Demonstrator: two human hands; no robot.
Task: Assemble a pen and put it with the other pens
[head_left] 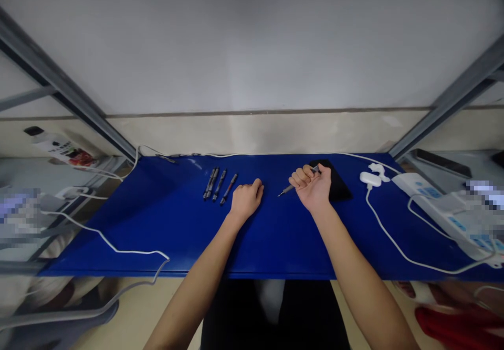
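Dark-clothed legs [313, 316] fill the bottom centre of the frame, flanked by two bare forearms reaching up over a glossy blue desktop [157, 224]. Right of centre, the right hand [313, 184] is turned palm up above the desktop, its fingers curled and clamped on a slim grey pen [289, 189] whose tip points toward the lower left. Just left of it, near the middle, the left hand [247, 199] rests back up on the desktop with fingers bent together; whether anything is inside cannot be told. Beside that hand, to the left, four dark pens [223, 186] lie roughly parallel and slanting, the two leftmost close together. A flat black pad [340, 187] lies partly behind the right hand. Farther right sits a white earbud case [370, 179] joined to a white cable [380, 224]; its contents are not visible. At the far left, a white bottle [65, 148] with a dark cap leans at a slant, its fill hidden. The desktop's front edge runs across the lower frame, and its back edge meets a pale wall [244, 135]. Open blue surface spreads left of the pens and between the forearms.
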